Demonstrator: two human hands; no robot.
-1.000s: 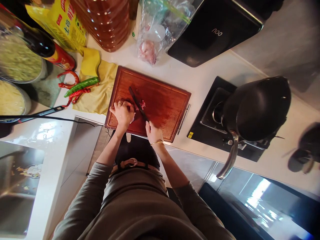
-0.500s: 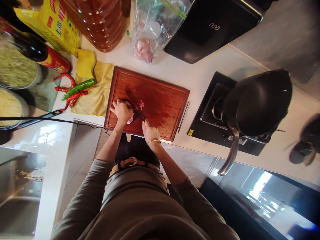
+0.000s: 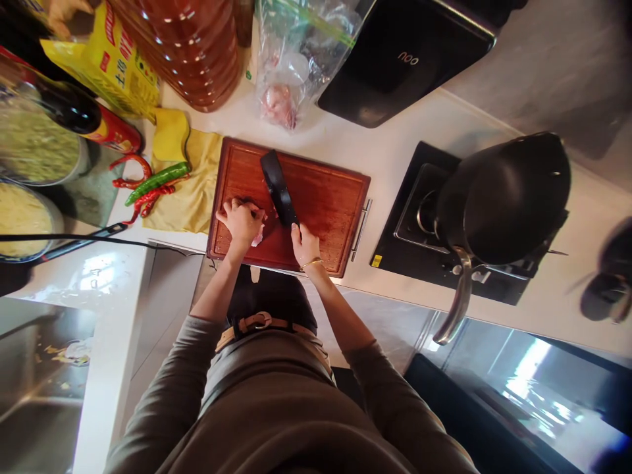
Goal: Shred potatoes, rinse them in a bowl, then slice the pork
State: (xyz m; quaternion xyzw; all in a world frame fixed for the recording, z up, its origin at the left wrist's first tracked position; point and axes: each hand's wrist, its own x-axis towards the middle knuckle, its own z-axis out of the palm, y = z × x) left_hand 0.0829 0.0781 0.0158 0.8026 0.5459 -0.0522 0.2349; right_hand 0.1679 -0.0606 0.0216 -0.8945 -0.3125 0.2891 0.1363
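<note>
A dark-bladed kitchen knife [image 3: 276, 184] lies slanted over the wooden cutting board [image 3: 336, 197], the broad side of its blade facing up. My right hand [image 3: 306, 247] is closed round its handle near the board's front edge. On the left part of the board, my left hand [image 3: 239, 222] curls its fingers over a piece of raw meat [image 3: 257, 236], pressing it down. Pale pink meat shows beside the fingers; the rest is hidden under the hand. The blade stands a little to the right of the meat.
Left of the board, a green chili [image 3: 158, 183] and red chilies [image 3: 131, 164] lie by a yellow cloth [image 3: 197, 171]. A bag of meat [image 3: 279, 105] and a big jug [image 3: 197, 52] stand behind. To the right is a wok [image 3: 503, 197] on the stove [image 3: 409, 224].
The knife has moved right, away from the meat, and turned so its blade's broad side shows. My right hand shifted right with it. Cut meat bits seen before are now mostly hidden.
</note>
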